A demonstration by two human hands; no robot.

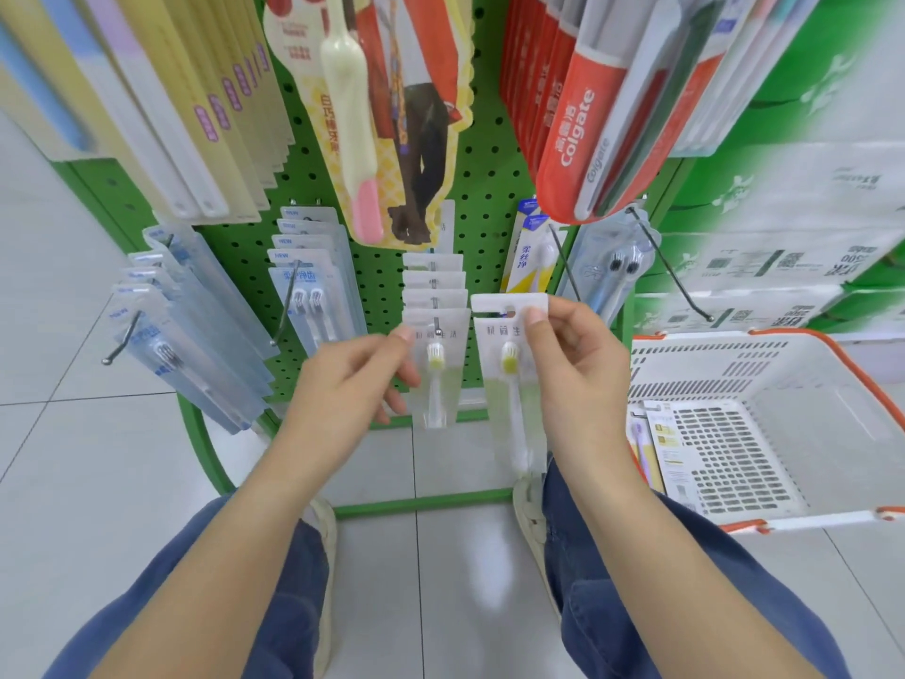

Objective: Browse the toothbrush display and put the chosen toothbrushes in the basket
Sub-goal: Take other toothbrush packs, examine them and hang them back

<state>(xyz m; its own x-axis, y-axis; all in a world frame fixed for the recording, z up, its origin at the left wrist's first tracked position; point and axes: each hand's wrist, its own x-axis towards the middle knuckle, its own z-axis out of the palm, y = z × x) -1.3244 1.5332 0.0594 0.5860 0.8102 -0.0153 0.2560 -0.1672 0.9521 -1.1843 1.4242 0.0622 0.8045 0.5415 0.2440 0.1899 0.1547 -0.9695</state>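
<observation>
Two packs are in play here, one per hand. The right hand (568, 365) has its thumb and fingers (536, 317) pinched on the white card header of a clear blister-packed toothbrush with a yellow-and-white head (512, 384), and that pack looks to be off its peg, hanging free below the grip. The left hand (352, 379) has its fingertips (405, 334) curled lightly against the edge of the matching front pack still on its metal hook (435, 374), touching it rather than clamping it, as far as I can tell.

What could go wrong, imo: the right-hand grip is only on the top corner of the header, next to the hang hole, so the long pack can swing or twist, and a quick move toward the basket could slip it out onto the tiled floor (440, 580) below the fingers. If the left hand pulls sideways instead of straight along the hook, the card hole could tear, or the packs behind could come off too.

Out to the right of the right hand sits the white plastic shopping basket with orange handles (783, 374), with a couple of toothbrush packs (661, 443) already lying at its near-left end. Above the fingers hangs a red Colgate pack (578, 125) on the green pegboard rack (485, 188), low enough to bump on a lift.
</observation>
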